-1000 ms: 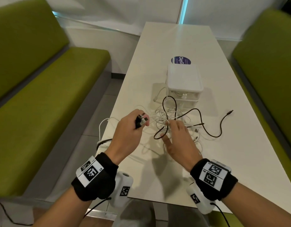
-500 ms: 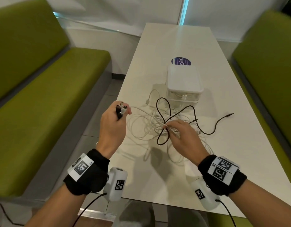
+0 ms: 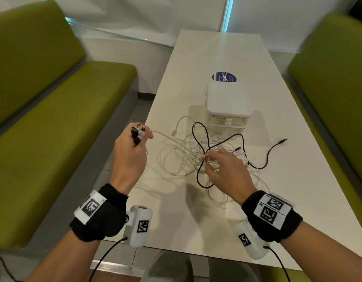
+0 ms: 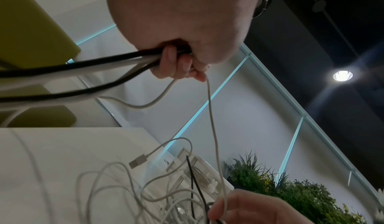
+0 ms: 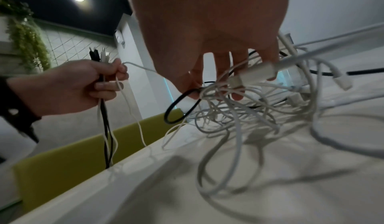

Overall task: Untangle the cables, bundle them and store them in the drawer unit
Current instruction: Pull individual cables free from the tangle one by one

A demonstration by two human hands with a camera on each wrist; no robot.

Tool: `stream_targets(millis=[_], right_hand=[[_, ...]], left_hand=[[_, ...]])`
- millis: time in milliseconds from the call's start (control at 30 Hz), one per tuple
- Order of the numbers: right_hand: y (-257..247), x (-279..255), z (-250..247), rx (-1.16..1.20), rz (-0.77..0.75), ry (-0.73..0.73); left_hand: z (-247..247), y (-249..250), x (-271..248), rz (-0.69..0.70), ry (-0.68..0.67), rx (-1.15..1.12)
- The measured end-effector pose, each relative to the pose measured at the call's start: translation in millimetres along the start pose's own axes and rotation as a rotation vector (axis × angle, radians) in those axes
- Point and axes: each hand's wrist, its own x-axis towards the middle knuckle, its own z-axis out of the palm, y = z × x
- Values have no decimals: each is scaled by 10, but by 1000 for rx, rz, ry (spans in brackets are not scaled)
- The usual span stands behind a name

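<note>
A tangle of white cables (image 3: 176, 157) with one black cable (image 3: 240, 137) lies mid-table in front of a white drawer unit (image 3: 228, 104). My left hand (image 3: 133, 147) is raised over the table's left edge and grips several cable ends, black and white plugs (image 3: 138, 133) sticking up from the fist; their cords (image 5: 106, 129) hang down past the edge. One white cable (image 4: 214, 129) runs taut from that fist to the tangle. My right hand (image 3: 218, 165) is above the tangle, its fingers (image 5: 195, 86) curled into the white strands and a black loop (image 5: 176, 111).
Green benches (image 3: 54, 123) flank the long white table (image 3: 216, 210) on both sides. A round blue sticker (image 3: 224, 76) lies behind the drawer unit. The black cable's free plug (image 3: 283, 141) rests to the right. Cords trail from both wrist cameras.
My left hand has pulled its bunch of plugs leftward and up, away from the tangle, drawing a white cable taut. The right hand stayed on the tangle and closed onto its strands.
</note>
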Motion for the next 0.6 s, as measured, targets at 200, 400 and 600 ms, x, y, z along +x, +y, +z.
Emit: stream_targets(millis=[200,400,600], right_hand=[[-7,15,-52,-107,61,-30],[-13,34,-53,-175,-23,-27],[-95,-29,28,-225,-175,43]], left_hand=[[-42,-29,54,8,70,-5],[-59,-34,125,66,93,-15],[307,105,-143,394,-377,193]])
